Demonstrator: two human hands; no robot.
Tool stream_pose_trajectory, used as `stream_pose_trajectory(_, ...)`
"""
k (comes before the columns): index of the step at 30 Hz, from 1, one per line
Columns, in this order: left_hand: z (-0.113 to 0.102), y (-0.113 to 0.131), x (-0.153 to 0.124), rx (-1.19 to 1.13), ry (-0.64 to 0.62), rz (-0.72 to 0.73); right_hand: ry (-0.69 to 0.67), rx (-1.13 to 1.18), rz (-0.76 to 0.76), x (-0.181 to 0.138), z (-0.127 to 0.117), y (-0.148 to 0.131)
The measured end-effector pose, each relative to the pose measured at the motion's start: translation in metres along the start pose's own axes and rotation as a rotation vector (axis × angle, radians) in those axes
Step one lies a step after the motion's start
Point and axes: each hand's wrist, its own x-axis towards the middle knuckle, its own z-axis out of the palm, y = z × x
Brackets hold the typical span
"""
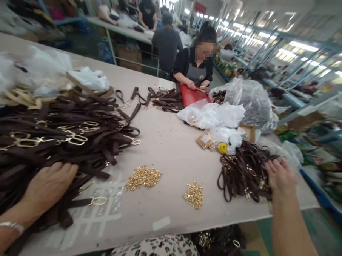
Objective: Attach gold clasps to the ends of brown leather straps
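My left hand (48,185) lies flat, fingers stretched out, on a big heap of dark brown straps with gold buckles (60,138) at the left of the table. My right hand (279,176) reaches into a smaller bundle of dark brown straps (242,172) at the table's right edge; its fingers curl down among the straps and are blurred. Between the hands lie two small piles of gold metal fittings (144,177) (194,194) on the beige table top (170,143).
Clear plastic bags (214,114) and a large grey bag (251,101) sit at the back right. A co-worker (196,65) across the table handles a red tray (192,95) beside more straps (166,99). Other people work at a farther table. More white bags (46,69) lie back left.
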Motion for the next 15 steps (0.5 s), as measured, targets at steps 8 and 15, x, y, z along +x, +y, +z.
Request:
stream_pose_trajectory(8,0.017,-0.032,-0.026,0.281,-0.221,0.053,-0.787,-0.408,-0.119,-0.194,0.07,0.131)
stream_pose_trajectory(15,0.008,0.014,-0.028,0.141,-0.243,0.2,-1.218,-0.539,-0.474,-0.328,0.125,0.166)
